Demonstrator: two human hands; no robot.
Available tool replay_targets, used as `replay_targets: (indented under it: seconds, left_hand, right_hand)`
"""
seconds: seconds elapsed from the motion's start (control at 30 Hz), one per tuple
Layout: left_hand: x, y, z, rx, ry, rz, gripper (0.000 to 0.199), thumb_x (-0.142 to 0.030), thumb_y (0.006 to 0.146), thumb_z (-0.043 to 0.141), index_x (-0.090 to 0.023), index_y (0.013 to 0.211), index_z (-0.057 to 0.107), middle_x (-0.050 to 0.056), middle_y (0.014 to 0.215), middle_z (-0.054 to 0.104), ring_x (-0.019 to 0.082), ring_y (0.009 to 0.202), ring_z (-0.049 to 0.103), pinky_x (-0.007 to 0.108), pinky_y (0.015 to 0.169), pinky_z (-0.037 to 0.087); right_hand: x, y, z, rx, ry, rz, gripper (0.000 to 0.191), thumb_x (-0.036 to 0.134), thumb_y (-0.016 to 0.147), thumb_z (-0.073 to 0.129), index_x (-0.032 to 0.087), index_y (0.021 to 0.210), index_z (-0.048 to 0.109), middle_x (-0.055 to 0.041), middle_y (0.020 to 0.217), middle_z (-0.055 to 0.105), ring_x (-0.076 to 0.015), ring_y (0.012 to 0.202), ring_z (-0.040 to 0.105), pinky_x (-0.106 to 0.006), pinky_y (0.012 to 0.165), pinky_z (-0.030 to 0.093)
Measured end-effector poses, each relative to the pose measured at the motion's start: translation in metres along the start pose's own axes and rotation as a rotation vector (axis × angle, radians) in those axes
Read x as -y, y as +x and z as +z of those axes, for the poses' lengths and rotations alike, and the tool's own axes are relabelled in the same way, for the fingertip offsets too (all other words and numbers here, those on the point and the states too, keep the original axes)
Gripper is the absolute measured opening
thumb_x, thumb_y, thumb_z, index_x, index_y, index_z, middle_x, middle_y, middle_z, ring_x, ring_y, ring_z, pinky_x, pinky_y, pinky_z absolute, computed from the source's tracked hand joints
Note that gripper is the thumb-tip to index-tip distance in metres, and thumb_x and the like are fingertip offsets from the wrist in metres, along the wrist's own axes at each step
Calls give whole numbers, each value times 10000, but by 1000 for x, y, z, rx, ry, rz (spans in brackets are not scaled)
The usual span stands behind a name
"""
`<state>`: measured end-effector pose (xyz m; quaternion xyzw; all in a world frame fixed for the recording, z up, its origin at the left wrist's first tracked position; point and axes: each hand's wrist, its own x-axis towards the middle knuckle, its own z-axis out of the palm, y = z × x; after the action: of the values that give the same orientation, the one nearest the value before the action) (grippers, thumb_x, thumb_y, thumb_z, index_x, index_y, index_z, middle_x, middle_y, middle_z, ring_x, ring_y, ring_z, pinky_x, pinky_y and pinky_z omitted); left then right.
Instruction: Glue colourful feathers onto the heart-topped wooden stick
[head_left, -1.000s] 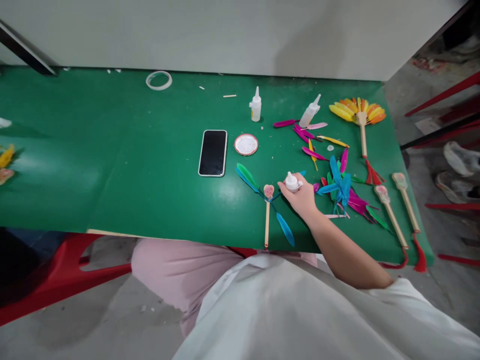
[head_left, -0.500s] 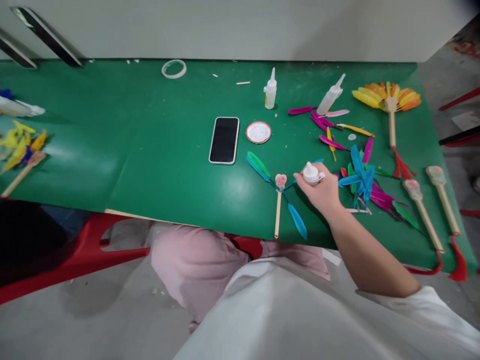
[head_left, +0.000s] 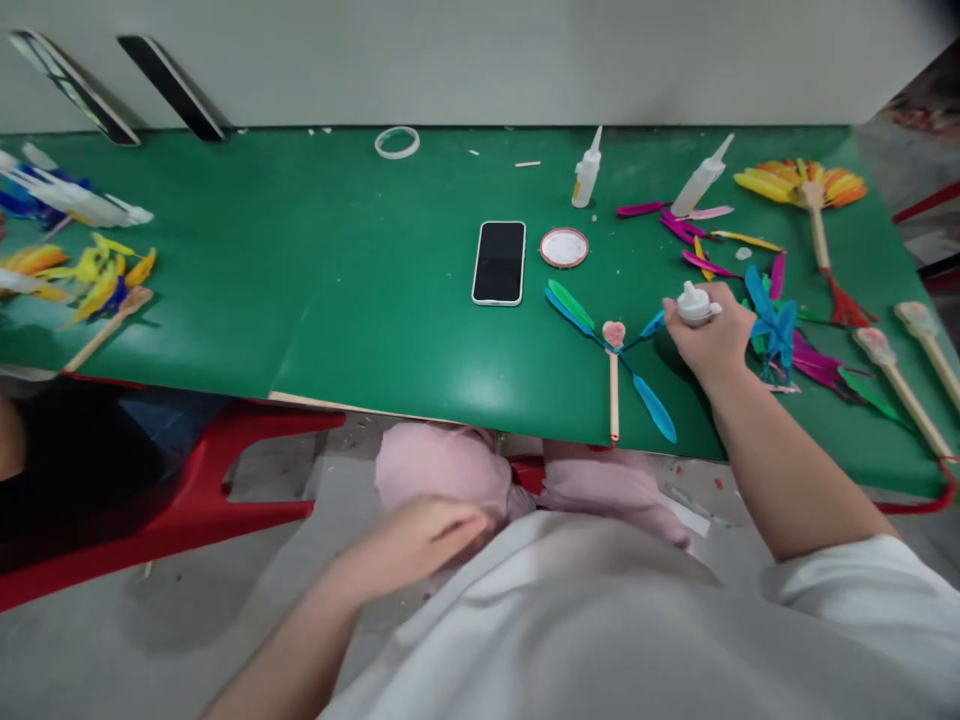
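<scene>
My right hand point(head_left: 716, 330) is wrapped round a glue bottle point(head_left: 695, 303) with a white cap, resting on the table right of a wooden stick point(head_left: 614, 395). That stick has a pinkish heart-shaped head point(head_left: 613, 333). Blue feathers point(head_left: 654, 408) and a green feather point(head_left: 571, 303) fan out from just below the head. Over my lap, my left hand point(head_left: 427, 535) is blurred, so its fingers cannot be made out. A pile of blue feathers point(head_left: 772, 320) lies just right of my right hand.
A phone point(head_left: 499, 263) and a round white lid point(head_left: 564, 248) lie left of centre. Two glue bottles stand behind, one upright point(head_left: 587, 175), one tilted point(head_left: 701, 180). A yellow-orange feather fan point(head_left: 816, 210) lies at right, near sticks point(head_left: 900, 390). A red chair point(head_left: 247, 470) stands at left.
My left hand has come into view above my lap. The camera view has swung left, so the table's things sit farther right. My right hand still holds the glue bottle.
</scene>
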<state>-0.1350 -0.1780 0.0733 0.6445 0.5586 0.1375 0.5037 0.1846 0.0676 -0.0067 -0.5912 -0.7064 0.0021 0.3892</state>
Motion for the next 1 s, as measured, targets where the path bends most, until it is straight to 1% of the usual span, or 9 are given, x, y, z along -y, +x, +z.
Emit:
replay_targets:
  seconds: [0.07,0.17,0.27,0.37,0.43,0.57,0.77,0.87,1.0]
  left_hand:
    - [-9,30,-1,-79,-45,66,285,-336,921,382,-222,1041,614,-4,898,674,136,821,626,241,720,497]
    - [-30,85,11,-268,-41,245,295,-282,934,346,-216,1114,571,18,1007,665,125,899,615,254,793,491]
    - [-50,132,28,-290,188,489,267,-195,911,393,-206,1107,573,20,1100,625,143,1025,547,299,917,438]
    - [-65,164,42,-339,445,582,294,-144,901,386,-192,1131,563,44,1082,596,171,992,522,310,860,443]
    - [-71,180,52,-331,623,614,308,-143,901,370,-198,1140,557,61,1048,577,190,935,518,322,781,445]
    - [-70,202,71,-283,816,686,297,-130,889,352,-146,1083,576,95,1064,566,206,882,500,335,713,427]
    - [-49,207,76,-373,741,685,307,-122,878,355,-127,1103,564,83,1182,550,196,903,486,331,750,436]
    - [-46,206,74,-347,743,673,305,-104,848,403,-114,1108,562,86,1104,581,199,878,485,331,739,447]
    - [-47,206,74,-373,717,667,347,-69,830,422,-146,1143,549,66,959,593,190,841,481,319,735,456]
  right_hand:
    - [0,2,-3,-55,-18,22,273,470,693,573,214,781,535,-36,650,595,-184,574,555,-323,580,428]
    - [5,4,-6,-72,-16,58,276,486,700,564,222,768,521,-28,636,585,-182,567,548,-322,574,425]
    - [12,4,-11,27,18,59,270,484,698,575,225,742,510,-15,613,565,-171,556,535,-311,562,417]
    - [19,1,-17,129,52,26,253,454,677,613,225,712,510,-10,609,562,-163,560,528,-304,566,417]
    - [22,0,-20,142,84,38,245,443,678,621,226,693,507,-5,607,564,-159,557,528,-303,564,422]
    - [27,-2,-24,150,207,98,190,400,716,607,219,726,552,-20,680,620,-164,600,564,-300,581,438]
    - [35,-6,-21,449,333,77,186,295,722,584,200,876,627,-19,785,667,-151,641,585,-268,589,436]
    - [39,-7,-19,547,283,70,201,282,703,581,200,879,632,-18,802,671,-156,659,590,-257,586,423]
    - [42,-9,-18,597,202,116,249,285,707,559,220,939,623,-11,816,677,-162,660,599,-252,579,414]
